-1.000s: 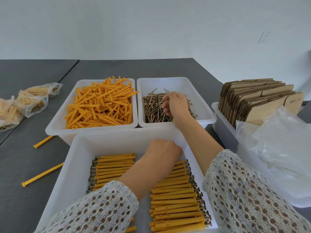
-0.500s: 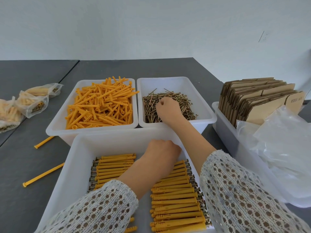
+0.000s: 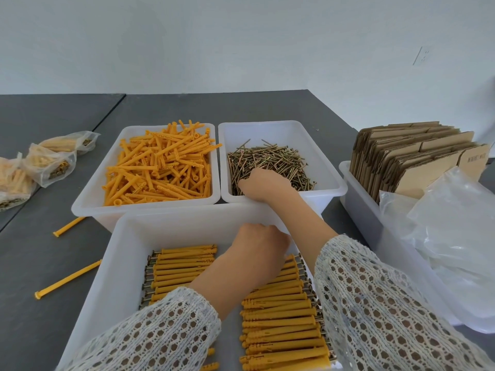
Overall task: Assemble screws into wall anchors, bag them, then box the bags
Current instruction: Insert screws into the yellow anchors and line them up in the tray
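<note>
The right hand point(image 3: 263, 183) was down in the far right tub point(image 3: 329, 167), knuckles up, fingers curled into the heap of loose screws point(image 3: 270, 159); whether it pinched a screw could not be told, since the fingertips were buried. The left hand point(image 3: 258, 246) sat in the near tub point(image 3: 128, 253), fingers curled under at the far end of the rows of assembled anchors point(image 3: 281, 317); its grip was hidden beneath the palm, so what it held, if anything, could not be confirmed. Those rows lay in two columns, screw heads pointing outward. The far left tub point(image 3: 91, 194) held a loose pile of orange wall anchors point(image 3: 160, 167). Two stray anchors point(image 3: 68, 279) lay on the grey counter point(image 3: 32, 253) left of the tubs. Three filled bags point(image 3: 49, 163) rested at the far left. On the right, a grey bin point(image 3: 359, 199) carried flat cardboard boxes point(image 3: 412, 153) upright, with clear plastic bags point(image 3: 455, 231) heaped in front.
</note>
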Action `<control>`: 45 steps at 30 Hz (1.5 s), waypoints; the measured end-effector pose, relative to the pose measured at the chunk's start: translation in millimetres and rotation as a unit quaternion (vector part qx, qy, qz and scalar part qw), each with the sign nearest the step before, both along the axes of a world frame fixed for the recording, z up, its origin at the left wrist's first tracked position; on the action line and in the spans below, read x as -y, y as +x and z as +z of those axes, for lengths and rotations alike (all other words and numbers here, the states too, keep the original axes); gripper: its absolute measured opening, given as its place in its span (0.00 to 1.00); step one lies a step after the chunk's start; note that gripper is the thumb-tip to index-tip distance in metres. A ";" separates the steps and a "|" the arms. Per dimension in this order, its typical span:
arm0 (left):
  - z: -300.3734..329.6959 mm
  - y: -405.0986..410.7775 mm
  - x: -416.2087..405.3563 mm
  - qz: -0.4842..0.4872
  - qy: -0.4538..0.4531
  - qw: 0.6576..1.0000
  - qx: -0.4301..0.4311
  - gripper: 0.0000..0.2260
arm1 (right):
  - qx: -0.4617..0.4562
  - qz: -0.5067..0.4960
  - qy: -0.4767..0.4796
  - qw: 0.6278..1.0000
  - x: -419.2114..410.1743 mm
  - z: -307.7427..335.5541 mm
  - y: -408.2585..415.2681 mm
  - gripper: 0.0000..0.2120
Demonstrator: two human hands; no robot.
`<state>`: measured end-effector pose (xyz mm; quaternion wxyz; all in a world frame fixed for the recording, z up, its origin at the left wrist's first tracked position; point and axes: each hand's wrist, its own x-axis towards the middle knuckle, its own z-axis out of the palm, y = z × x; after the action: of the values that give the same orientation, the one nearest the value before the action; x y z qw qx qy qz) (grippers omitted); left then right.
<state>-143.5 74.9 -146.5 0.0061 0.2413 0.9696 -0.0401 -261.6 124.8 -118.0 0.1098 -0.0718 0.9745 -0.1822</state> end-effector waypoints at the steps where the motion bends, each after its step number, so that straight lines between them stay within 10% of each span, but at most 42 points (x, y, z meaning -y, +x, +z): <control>1: -0.5 -0.3 0.4 -0.004 0.003 1.000 -0.002 0.09 | 0.006 -0.006 0.004 1.000 0.4 0.0 -0.2 0.11; 26: 32.6 -32.6 99.2 0.151 0.245 0.915 -0.281 0.16 | -0.038 -0.060 0.000 0.998 1.4 1.4 6.2 0.09; 34: 23.2 -43.1 117.3 0.355 0.206 0.905 -0.113 0.14 | -0.013 -0.143 0.054 0.988 2.6 4.8 8.6 0.23; 45: 21.0 -46.6 121.4 0.325 0.154 0.932 -0.046 0.18 | -0.013 -0.092 0.041 0.995 0.4 4.0 8.0 0.12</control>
<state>-190.2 -46.5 -125.5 -0.0629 -0.0908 0.9885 0.1028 -253.6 124.4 -114.0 0.0825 0.0201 0.9849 -0.1509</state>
